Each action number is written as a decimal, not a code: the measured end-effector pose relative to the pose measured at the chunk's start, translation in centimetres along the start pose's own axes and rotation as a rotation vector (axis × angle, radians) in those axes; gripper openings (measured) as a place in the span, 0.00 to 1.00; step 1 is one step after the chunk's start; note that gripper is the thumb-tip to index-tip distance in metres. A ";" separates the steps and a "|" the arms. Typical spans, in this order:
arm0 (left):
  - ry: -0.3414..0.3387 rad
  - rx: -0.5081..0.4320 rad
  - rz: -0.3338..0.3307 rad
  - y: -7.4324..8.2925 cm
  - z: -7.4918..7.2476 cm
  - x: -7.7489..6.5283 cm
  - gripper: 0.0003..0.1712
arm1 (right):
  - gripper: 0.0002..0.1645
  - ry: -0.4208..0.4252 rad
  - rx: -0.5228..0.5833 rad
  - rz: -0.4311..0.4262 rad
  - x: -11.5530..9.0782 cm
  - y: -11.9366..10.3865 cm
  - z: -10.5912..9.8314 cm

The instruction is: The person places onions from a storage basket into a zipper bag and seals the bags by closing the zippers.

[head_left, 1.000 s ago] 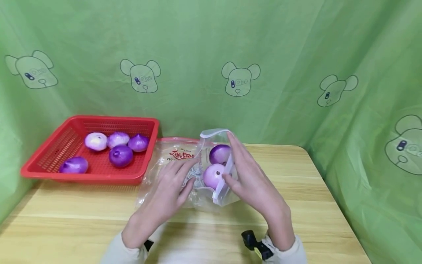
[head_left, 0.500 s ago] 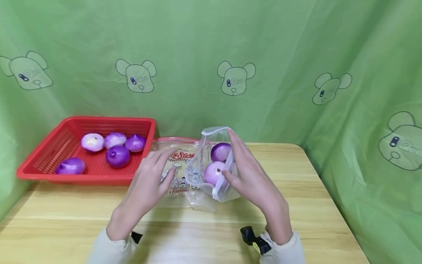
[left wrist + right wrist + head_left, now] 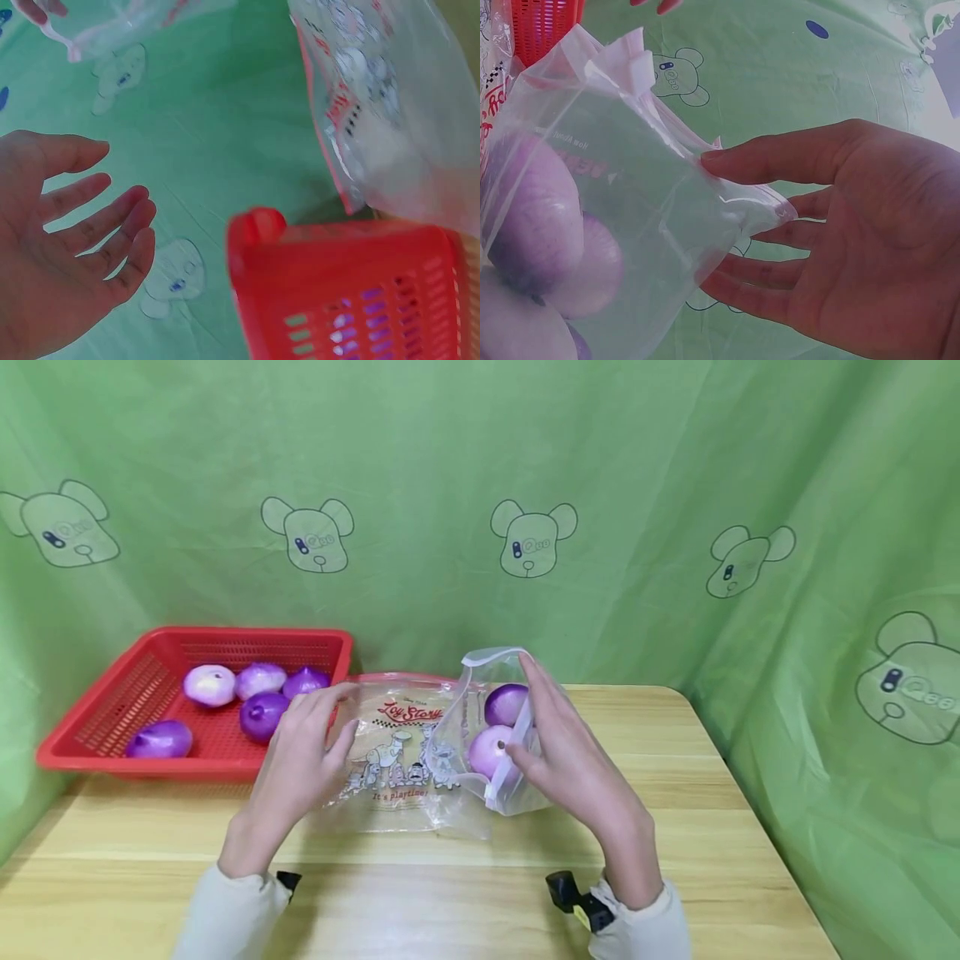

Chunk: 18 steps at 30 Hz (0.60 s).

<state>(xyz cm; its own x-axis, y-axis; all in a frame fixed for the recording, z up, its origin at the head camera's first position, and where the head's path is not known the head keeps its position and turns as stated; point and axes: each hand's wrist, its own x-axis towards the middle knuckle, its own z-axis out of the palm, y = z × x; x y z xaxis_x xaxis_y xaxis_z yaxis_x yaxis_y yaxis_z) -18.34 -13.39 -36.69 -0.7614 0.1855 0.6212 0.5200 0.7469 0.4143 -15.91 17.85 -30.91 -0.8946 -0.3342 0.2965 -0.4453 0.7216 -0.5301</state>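
A clear zip bag (image 3: pixel 480 672) stands with its mouth open, purple onions (image 3: pixel 491 750) inside it; the right wrist view shows several through the plastic. My right hand (image 3: pixel 573 752) holds the bag's side edge between thumb and fingers, the thumb (image 3: pixel 739 161) at the zip strip. My left hand (image 3: pixel 296 756) holds nothing, its fingers spread and loosely bent, by the right corner of a red basket (image 3: pixel 225 766). Several more onions (image 3: pixel 210 685) lie in that basket. In the left wrist view the basket (image 3: pixel 345 262) is below and right of the hand.
A flat clear bag (image 3: pixel 393 743) with a red top edge and printed cartoon figures lies on the wooden table (image 3: pixel 420 893), between the basket and the zip bag. A green curtain (image 3: pixel 435 460) with bear heads hangs behind and at the sides.
My left hand has moved left, away from the zip bag and over to the basket, uncovering the printed flat bag. My right hand keeps its hold on the zip bag.
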 end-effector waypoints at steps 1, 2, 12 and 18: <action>0.001 0.002 -0.011 -0.4 -0.1 0.0 0.24 | 0.63 -0.001 0.002 0.002 0.0 0.0 0.0; 0.004 0.004 -0.020 -0.8 -0.1 0.0 0.24 | 0.63 -0.001 0.004 0.002 0.0 0.0 0.0; 0.025 0.045 -0.117 -4.5 -1.1 -0.4 0.23 | 0.64 -0.003 -0.001 -0.004 0.0 0.1 0.0; 0.054 0.080 -0.180 -6.0 -1.7 -1.1 0.21 | 0.64 -0.014 0.000 -0.005 0.2 0.1 0.1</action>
<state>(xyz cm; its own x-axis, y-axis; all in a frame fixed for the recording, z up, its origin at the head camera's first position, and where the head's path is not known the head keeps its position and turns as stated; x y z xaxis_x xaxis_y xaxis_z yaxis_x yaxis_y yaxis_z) -20.00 -19.15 -38.69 -0.8161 0.0111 0.5778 0.3431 0.8138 0.4690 -16.16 17.78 -30.98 -0.8927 -0.3463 0.2884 -0.4500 0.7196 -0.5288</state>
